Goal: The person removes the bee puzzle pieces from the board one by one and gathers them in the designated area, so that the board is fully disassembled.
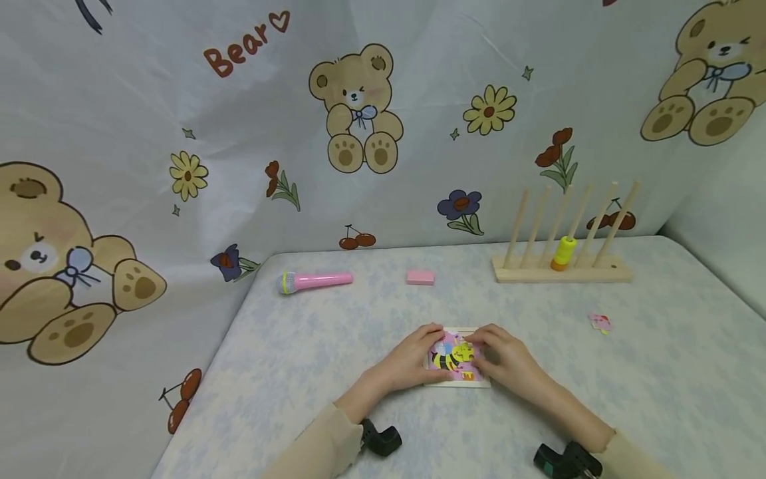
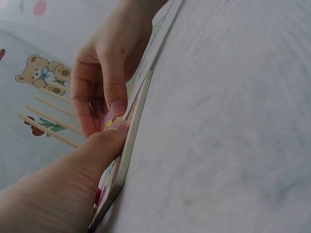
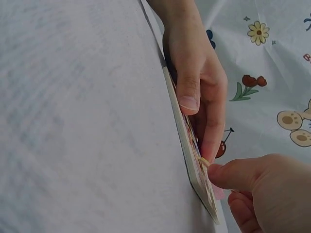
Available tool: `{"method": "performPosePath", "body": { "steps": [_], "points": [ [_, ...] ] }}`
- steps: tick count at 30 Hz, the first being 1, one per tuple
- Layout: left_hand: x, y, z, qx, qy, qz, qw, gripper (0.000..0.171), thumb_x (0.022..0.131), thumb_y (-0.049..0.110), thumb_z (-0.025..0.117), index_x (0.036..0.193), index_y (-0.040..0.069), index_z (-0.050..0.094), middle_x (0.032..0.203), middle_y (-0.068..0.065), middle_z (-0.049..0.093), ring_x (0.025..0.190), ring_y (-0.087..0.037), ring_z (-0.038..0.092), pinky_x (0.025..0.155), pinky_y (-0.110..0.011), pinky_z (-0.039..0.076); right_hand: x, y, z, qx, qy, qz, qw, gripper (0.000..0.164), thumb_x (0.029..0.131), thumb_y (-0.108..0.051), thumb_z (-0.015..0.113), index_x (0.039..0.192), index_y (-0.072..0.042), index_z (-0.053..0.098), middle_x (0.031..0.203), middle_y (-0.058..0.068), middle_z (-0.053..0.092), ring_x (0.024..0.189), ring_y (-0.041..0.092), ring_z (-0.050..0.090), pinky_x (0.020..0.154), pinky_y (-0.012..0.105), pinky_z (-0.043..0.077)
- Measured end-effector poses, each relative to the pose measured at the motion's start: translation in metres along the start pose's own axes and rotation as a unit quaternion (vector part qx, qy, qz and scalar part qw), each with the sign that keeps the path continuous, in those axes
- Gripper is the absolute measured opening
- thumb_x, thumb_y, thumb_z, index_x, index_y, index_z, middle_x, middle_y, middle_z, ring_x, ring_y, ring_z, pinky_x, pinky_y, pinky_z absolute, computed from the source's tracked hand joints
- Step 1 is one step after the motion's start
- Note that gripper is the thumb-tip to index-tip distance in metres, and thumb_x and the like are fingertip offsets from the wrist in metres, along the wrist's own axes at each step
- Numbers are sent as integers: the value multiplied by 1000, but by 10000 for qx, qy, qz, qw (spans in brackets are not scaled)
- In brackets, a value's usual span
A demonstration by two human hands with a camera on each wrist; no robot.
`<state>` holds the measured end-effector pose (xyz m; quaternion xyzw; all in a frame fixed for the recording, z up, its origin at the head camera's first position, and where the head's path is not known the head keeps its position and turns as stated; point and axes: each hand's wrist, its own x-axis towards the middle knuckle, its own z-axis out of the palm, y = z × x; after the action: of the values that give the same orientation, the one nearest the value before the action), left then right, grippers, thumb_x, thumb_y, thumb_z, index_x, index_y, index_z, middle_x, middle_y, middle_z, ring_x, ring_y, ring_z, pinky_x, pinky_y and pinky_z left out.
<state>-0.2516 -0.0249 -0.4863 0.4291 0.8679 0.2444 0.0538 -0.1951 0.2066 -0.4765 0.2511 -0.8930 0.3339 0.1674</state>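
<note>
A small wooden jigsaw board [image 1: 461, 384] with a yellow-and-black bee picture on pink lies flat on the table. My left hand [image 1: 411, 359] holds it at its left side, the thumb along the near edge and the fingers at the far edge. Over the right part of the picture, my right hand [image 1: 510, 359] pinches a thin puzzle piece [image 3: 204, 162] between thumb and fingers, low against the board. Most of that piece is hidden by the fingers. A loose pink puzzle piece [image 1: 600, 323] lies on the table to the right.
Farther back stand a wooden peg rack [image 1: 520, 275] with yellow and orange rings [image 1: 564, 251] on one peg, a pink block [image 1: 420, 277] and a pink toy microphone [image 1: 323, 281]. A bear-printed cloth [image 1: 407, 199] hangs behind the table.
</note>
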Motion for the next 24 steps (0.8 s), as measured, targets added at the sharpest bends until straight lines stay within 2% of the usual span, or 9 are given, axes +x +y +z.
{"method": "performPosePath", "body": {
  "steps": [3,7,10,13,16,19,24],
  "points": [
    [-2,2,1,55,54,34,10000,77,85,50,65,141,2,40,146,-8,34,133,-17,31,106,-31,28,-2,-1,0,112,133,67,9998,35,74,0,79,106,-5,67,104,2,60,91,15,59,77,38,52],
    [-3,4,1,121,13,38,9999,78,86,50,64,142,2,39,146,-8,33,134,-17,30,107,-30,27,-3,-5,-1,577,188,438,9972,33,76,-2,78,108,-7,68,105,-1,60,91,15,61,77,37,52],
    [-5,4,1,141,-81,1,9999,78,86,51,64,142,2,39,147,-8,33,134,-17,30,107,-30,27,-3,-10,-3,1103,109,837,9903,31,80,-8,76,111,-7,68,107,-2,61,95,17,60,81,35,51],
    [-5,1,1,178,-114,-66,9998,79,86,51,64,143,3,39,147,-7,33,133,-16,31,107,-30,28,1,-15,-9,1494,94,986,9838,31,84,-11,73,113,-5,67,108,1,61,98,18,58,85,28,49],
    [-4,-2,2,203,-68,-74,9997,79,85,52,64,143,4,39,147,-6,33,133,-16,32,107,-29,28,6,-15,-21,1643,163,930,9819,31,86,-10,70,115,-4,66,110,5,61,100,14,56,88,19,45],
    [-1,-4,1,267,-51,-54,9996,79,85,52,63,143,4,39,147,-7,32,133,-15,31,107,-28,26,8,-10,-40,1473,207,1011,9837,31,87,-12,70,117,-5,65,112,6,60,102,7,53,88,11,40],
    [0,-4,3,225,-53,-92,9997,80,85,51,65,143,3,39,147,-6,33,134,-14,30,107,-27,25,-2,5,-76,1286,61,1486,9805,36,89,-19,67,122,-6,62,117,8,57,102,-2,52,84,12,42]
  ]
}}
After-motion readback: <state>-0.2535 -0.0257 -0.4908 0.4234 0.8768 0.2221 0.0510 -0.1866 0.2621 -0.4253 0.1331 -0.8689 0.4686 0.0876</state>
